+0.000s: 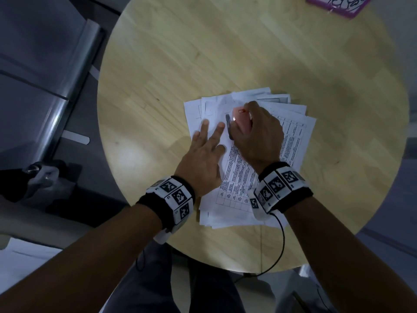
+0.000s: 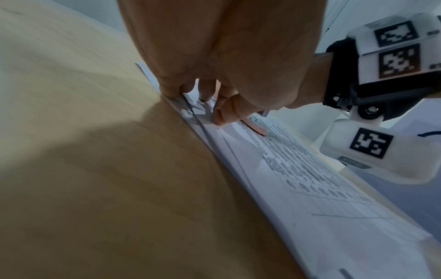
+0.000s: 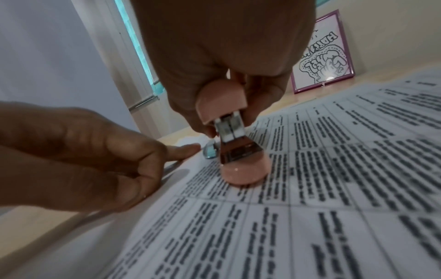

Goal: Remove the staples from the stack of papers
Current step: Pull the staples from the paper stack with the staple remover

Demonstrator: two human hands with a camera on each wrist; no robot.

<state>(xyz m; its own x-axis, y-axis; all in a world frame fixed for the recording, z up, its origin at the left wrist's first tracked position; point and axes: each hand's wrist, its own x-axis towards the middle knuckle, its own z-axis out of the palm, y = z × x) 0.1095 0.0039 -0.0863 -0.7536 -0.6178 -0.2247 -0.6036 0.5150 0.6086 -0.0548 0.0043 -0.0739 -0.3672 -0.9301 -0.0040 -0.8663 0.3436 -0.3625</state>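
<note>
The pink stapler (image 1: 242,123) is gripped in the curled right hand (image 1: 259,136) with its nose pointing far-left over the stack of papers (image 1: 291,141), pressed flat just left by the open-fingered left hand (image 1: 203,159); no staple is discernible.

A round table (image 1: 180,53) of pale wood fills the middle of the head view. A fanned stack of papers (image 1: 291,141) printed with tables lies on it right of centre, toward the lower edge. A purple-framed picture (image 1: 338,5) rests at the upper right of the frame.
</note>
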